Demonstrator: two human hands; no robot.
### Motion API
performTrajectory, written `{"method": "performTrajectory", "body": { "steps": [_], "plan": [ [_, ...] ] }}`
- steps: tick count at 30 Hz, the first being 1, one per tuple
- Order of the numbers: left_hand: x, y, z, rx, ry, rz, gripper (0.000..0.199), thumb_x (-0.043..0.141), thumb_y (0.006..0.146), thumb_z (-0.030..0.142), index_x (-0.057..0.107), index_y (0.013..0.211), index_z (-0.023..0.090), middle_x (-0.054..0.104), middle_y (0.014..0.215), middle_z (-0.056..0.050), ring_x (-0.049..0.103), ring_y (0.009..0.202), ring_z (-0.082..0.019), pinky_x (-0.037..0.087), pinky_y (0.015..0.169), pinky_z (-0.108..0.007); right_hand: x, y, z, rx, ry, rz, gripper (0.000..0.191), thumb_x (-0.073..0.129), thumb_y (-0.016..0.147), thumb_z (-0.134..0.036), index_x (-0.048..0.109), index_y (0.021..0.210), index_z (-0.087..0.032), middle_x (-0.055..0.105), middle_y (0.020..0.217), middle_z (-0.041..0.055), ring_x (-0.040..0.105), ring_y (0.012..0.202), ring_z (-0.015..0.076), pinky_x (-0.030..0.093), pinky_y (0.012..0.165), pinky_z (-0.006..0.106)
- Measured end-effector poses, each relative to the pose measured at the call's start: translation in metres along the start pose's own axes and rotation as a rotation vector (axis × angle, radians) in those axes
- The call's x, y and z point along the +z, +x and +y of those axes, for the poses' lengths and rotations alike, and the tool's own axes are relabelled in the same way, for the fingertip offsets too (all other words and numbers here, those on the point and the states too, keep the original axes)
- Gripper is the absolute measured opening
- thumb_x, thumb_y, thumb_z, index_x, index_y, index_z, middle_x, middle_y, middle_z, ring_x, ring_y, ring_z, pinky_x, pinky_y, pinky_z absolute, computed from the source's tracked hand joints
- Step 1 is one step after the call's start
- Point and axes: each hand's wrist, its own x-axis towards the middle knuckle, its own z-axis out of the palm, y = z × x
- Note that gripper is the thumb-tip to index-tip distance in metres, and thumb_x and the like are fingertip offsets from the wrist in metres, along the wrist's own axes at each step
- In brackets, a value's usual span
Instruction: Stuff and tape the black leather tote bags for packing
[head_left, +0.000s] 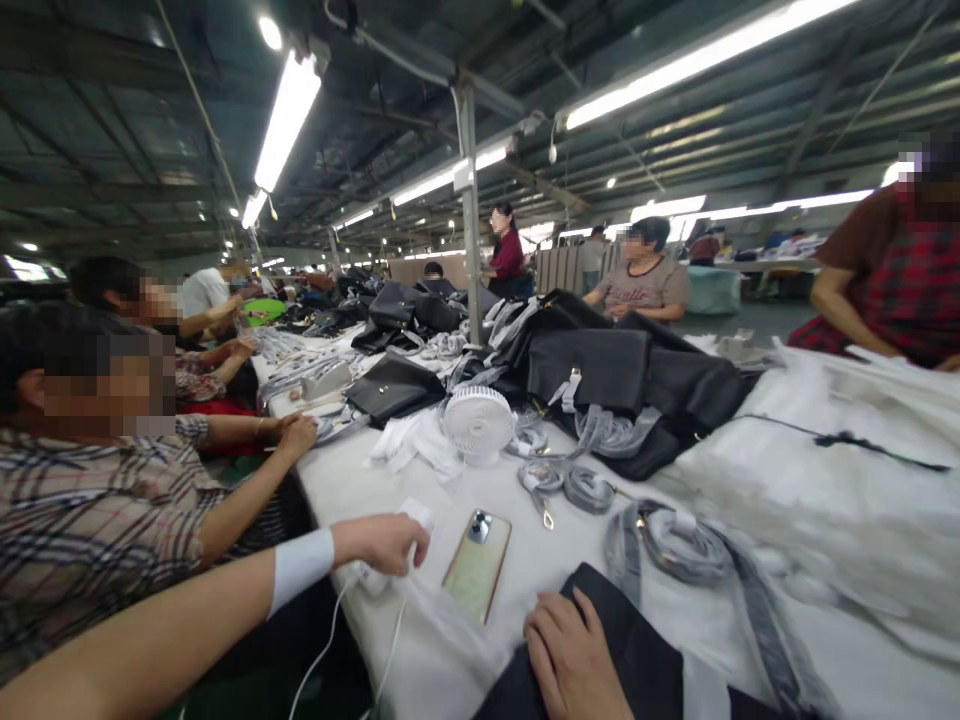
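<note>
My left hand (390,545), a white band round its wrist, reaches over the table's left edge beside a phone (478,562). Its fingers are bent down and pressed together at some thin clear plastic (450,625); what exactly they grip is too blurred to tell. Near the bottom, my right hand (574,655) lies flat with slightly parted fingers on a black bag (626,635), which has a pale strip across it. Plastic-wrapped straps (682,545) lie coiled right of the phone.
A white fan (478,425) stands behind the phone. Black bags (589,370) are piled beyond it. A large white sack (847,470) fills the right side. People sit along the left edge, the nearest in a checked shirt (97,510). White cables (322,650) hang at the table's edge.
</note>
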Motion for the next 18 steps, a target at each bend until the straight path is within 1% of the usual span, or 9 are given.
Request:
{"method": "performTrajectory", "body": {
  "steps": [4,7,9,10,11,13,15,17,18],
  "plan": [
    [-0.019,-0.015,-0.027,-0.165,0.065,0.239,0.019,0.058,0.069,0.007,0.067,0.078,0.02,0.062,0.08,-0.008,0.059,0.088,-0.025,0.04,0.083,-0.035,-0.012,0.007,-0.018,0.196,0.156,-0.188,0.022,0.038,0.097,-0.019,0.059,0.092,-0.022,0.065,0.098,0.0044,0.056,0.105,0.0201,0.023,0.108,0.046],
    [-0.035,-0.032,-0.04,-0.282,0.123,0.434,0.019,0.048,0.082,0.012,0.064,0.09,0.016,0.061,0.09,-0.012,0.056,0.098,-0.028,0.038,0.085,-0.037,-0.011,0.009,-0.02,0.24,0.188,-0.264,0.024,0.036,0.098,-0.02,0.06,0.092,-0.021,0.064,0.102,0.0065,0.054,0.109,0.0215,0.021,0.109,0.049],
    [-0.026,-0.049,-0.036,-0.365,0.082,0.547,0.019,0.048,0.089,0.026,0.064,0.09,0.015,0.06,0.082,-0.009,0.058,0.087,-0.026,0.04,0.078,-0.035,-0.01,0.009,-0.02,0.246,0.187,-0.277,0.024,0.037,0.098,-0.02,0.06,0.092,-0.021,0.063,0.102,0.0065,0.053,0.108,0.0217,0.021,0.109,0.05],
    [-0.012,-0.058,-0.03,-0.414,-0.015,0.568,0.025,0.051,0.09,0.036,0.064,0.085,0.015,0.06,0.074,-0.007,0.058,0.078,-0.023,0.041,0.072,-0.033,-0.011,0.009,-0.02,0.246,0.185,-0.279,0.024,0.037,0.098,-0.02,0.06,0.092,-0.021,0.063,0.1,0.0063,0.053,0.108,0.0217,0.02,0.109,0.05],
    [0.007,-0.067,-0.021,-0.466,-0.182,0.536,0.032,0.054,0.088,0.044,0.064,0.076,0.016,0.057,0.064,-0.004,0.057,0.067,-0.02,0.041,0.066,-0.03,-0.011,0.009,-0.02,0.245,0.182,-0.279,0.024,0.036,0.098,-0.02,0.06,0.091,-0.021,0.063,0.099,0.006,0.053,0.107,0.0216,0.02,0.109,0.05],
    [0.055,-0.079,0.002,-0.545,-0.737,0.318,0.041,0.059,0.085,0.053,0.066,0.076,0.014,0.06,0.06,-0.003,0.057,0.056,-0.016,0.043,0.058,-0.028,-0.012,0.009,-0.021,0.241,0.178,-0.279,0.025,0.036,0.098,-0.02,0.06,0.091,-0.021,0.063,0.098,0.0057,0.053,0.106,0.0213,0.02,0.109,0.049],
    [0.104,-0.081,0.027,-0.581,-1.292,0.183,0.042,0.07,0.078,0.053,0.066,0.091,0.014,0.07,0.082,-0.008,0.066,0.073,-0.018,0.051,0.07,-0.029,-0.012,0.009,-0.02,0.237,0.181,-0.281,0.025,0.036,0.098,-0.021,0.06,0.091,-0.021,0.063,0.098,0.0058,0.053,0.106,0.0213,0.02,0.109,0.049],
    [0.14,-0.071,0.05,-0.574,-1.662,0.178,0.042,0.08,0.072,0.045,0.065,0.096,0.014,0.071,0.098,-0.012,0.068,0.092,-0.02,0.052,0.084,-0.03,-0.011,0.009,-0.02,0.238,0.185,-0.281,0.025,0.036,0.098,-0.021,0.06,0.091,-0.021,0.063,0.1,0.0062,0.053,0.107,0.0214,0.02,0.109,0.049],
    [0.152,-0.061,0.059,-0.549,-1.795,0.204,0.039,0.082,0.071,0.039,0.064,0.096,0.014,0.071,0.101,-0.012,0.068,0.096,-0.02,0.051,0.088,-0.028,-0.011,0.009,-0.02,0.239,0.187,-0.28,0.025,0.036,0.098,-0.021,0.06,0.092,-0.021,0.063,0.101,0.0065,0.053,0.108,0.0216,0.02,0.109,0.049]
  ]
}}
